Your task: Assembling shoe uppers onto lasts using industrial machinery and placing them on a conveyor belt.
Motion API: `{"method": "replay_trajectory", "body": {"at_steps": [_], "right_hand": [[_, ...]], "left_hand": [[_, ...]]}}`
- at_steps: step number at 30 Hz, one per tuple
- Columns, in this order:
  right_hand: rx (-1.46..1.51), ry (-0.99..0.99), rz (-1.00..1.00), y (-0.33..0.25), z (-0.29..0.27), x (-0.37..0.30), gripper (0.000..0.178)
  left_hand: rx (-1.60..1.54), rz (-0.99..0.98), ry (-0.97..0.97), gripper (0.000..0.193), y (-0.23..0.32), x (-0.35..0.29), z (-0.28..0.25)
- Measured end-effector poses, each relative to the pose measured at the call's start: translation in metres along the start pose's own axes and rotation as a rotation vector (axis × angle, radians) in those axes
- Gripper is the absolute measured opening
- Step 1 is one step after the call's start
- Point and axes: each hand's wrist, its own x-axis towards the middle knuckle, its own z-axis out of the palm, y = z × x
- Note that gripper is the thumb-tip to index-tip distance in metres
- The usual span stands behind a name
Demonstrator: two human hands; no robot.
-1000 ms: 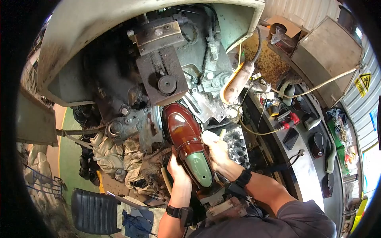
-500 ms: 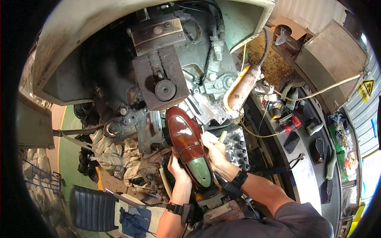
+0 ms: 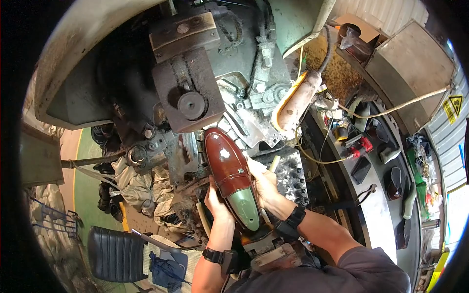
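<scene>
A glossy reddish-brown leather shoe (image 3: pixel 225 158) is fitted over a green shoe last (image 3: pixel 244 209), its toe pointing away from me toward the machine. My left hand (image 3: pixel 216 201) is closed along the shoe's left side near the heel end. On the other side my right hand (image 3: pixel 265 185) grips the shoe, and a white, cloth-like piece (image 3: pixel 256 167) shows at its fingertips. Just beyond the toe stands the machine's dark metal block (image 3: pixel 188 90) with a round knob (image 3: pixel 192 106). Most of the left fingers are hidden beneath the shoe.
A work lamp (image 3: pixel 295 105) hangs right of the machine head. Along the right, a bench holds a red tool (image 3: pixel 361 146), a dark phone-like slab (image 3: pixel 361 170), pliers (image 3: pixel 366 194) and several shoe parts. A black chair (image 3: pixel 115 254) stands at lower left, near crumpled pale cloth (image 3: pixel 134 188).
The machine head has shifted left and slightly up in the view. Still held in both hands, the shoe has turned slightly, its toe a little farther up and left.
</scene>
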Motion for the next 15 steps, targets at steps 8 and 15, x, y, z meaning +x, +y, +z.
{"method": "replay_trajectory", "body": {"at_steps": [8, 15], "right_hand": [[-0.196, 0.023, 0.027, -0.004, -0.009, -0.007, 0.025], [-0.787, -0.027, 0.075, -0.122, -0.094, -0.021, 0.033]], "left_hand": [[0.012, -0.069, -0.043, 0.049, 0.003, -0.006, -0.006], [0.854, 0.089, 0.099, 0.040, 0.011, -0.018, -0.075]]}}
